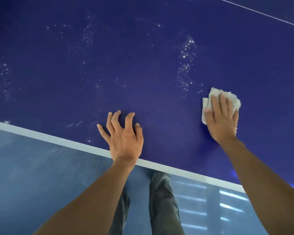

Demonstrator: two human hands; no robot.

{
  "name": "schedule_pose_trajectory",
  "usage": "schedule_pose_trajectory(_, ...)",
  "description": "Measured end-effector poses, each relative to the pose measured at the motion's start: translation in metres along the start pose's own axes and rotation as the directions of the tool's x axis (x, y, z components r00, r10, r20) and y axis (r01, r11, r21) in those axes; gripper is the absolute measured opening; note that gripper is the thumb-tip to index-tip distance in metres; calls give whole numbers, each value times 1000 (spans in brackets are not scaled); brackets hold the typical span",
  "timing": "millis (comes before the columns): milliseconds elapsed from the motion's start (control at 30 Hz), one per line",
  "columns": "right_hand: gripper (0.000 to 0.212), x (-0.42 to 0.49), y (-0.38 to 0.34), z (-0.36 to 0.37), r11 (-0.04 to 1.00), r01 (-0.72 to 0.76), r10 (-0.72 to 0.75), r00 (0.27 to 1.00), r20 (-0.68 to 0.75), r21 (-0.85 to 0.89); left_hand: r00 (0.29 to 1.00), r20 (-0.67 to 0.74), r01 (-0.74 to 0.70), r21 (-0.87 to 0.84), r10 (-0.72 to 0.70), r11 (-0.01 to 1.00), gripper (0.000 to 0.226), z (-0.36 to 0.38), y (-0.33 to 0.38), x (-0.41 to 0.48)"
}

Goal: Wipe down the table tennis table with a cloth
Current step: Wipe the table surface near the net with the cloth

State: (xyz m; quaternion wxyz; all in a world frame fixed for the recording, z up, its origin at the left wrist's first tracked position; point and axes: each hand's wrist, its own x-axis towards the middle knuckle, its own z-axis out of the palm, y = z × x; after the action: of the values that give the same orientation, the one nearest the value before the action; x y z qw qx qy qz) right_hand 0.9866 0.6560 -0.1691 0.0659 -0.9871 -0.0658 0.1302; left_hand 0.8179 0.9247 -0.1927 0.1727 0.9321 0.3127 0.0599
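Head view: wiping of the blue surface (143,56) looks barely begun.
Right hand (222,119) presses the cloth (233,101) flat, fingers straight and close together, near the front edge. Left hand (124,136) braces on spread, arched fingers. White specks (185,65) dot the surface beyond the cloth, so most appears unwiped.

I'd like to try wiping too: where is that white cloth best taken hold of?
From above, on its bunched middle, as the right hand does: the cloth lies crumpled flat on the table, so only its top is free. To lift it, pinch the fluffy far edge beyond the fingertips.
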Motion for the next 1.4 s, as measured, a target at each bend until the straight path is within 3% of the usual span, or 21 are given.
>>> schedule_pose_trajectory(67,62,39,-23,-4,977,-208,210,976,-63,36,1000,12,21,28,-21,999,43,0,2,1)
schedule_pose_trajectory(133,62,57,-56,-1,986,-167,167,984,-57,9,999,26,37,36,-38,999,43,-1,4,1)
schedule_pose_trajectory(200,65,46,-82,10,979,194,-194,981,6,-67,998,30,52,20,-52,998,44,-3,4,1)
schedule_pose_trajectory(267,63,20,-85,20,788,601,-593,799,101,-134,998,31,57,8,-57,998,44,-5,5,0)
schedule_pose_trajectory(333,61,8,-60,22,594,785,-768,618,166,-175,999,16,49,-11,-49,999,43,-7,4,-2)
schedule_pose_trajectory(400,61,17,-26,14,544,819,-802,571,177,-179,1000,-4,28,-26,-28,999,43,-8,2,-3)
schedule_pose_trajectory(467,61,49,-4,-1,620,762,-750,646,144,-185,1000,-24,-7,-12,7,1000,42,-7,1,-2)
schedule_pose_trajectory(500,61,71,2,-9,709,684,-675,729,117,-172,999,-33,-28,3,28,1000,42,-7,1,0)
schedule_pose_trajectory(600,64,141,-3,-28,975,211,-210,978,13,-66,995,-62,-74,29,76,997,38,-6,5,8)
schedule_pose_trajectory(667,64,172,-27,-34,1000,-20,20,1000,-22,-9,994,-68,-83,22,85,996,37,-5,13,19)
schedule_pose_trajectory(733,63,176,-58,-31,999,36,-37,999,-17,-27,994,-73,-85,10,86,996,37,-3,24,33)
schedule_pose_trajectory(800,65,156,-82,-19,916,391,-388,921,43,-89,993,-78,-85,-11,84,996,37,-2,35,48)
schedule_pose_trajectory(867,66,124,-86,-7,701,702,-686,712,153,-127,992,-81,-98,-28,96,995,37,1,47,64)
schedule_pose_trajectory(933,64,105,-68,0,557,820,-796,573,195,-134,988,-88,-132,-29,129,991,37,4,57,81)
schedule_pose_trajectory(967,64,103,-54,0,535,833,-809,553,201,-139,985,-93,-146,-33,142,989,36,6,62,92)
schedule_pose_trajectory(1000,64,108,-40,-3,549,823,-799,567,197,-144,984,-96,-152,-41,147,988,36,9,67,103)
schedule_pose_trajectory(1067,64,133,-16,-16,681,714,-699,700,145,-162,985,-92,-153,-44,148,987,37,15,78,127)
schedule_pose_trajectory(1167,63,188,1,-37,950,290,-289,957,31,-119,985,-25,-172,16,173,985,43,27,94,157)
schedule_pose_trajectory(1267,63,232,-19,-46,998,-61,61,998,-25,-5,984,52,-173,73,169,982,49,39,102,168)
schedule_pose_trajectory(1333,64,245,-46,-41,999,-38,37,999,-19,-4,986,51,-164,92,160,982,49,42,102,167)
schedule_pose_trajectory(1400,64,238,-69,-34,979,201,-201,979,20,-40,986,43,-163,86,159,983,49,42,100,168)
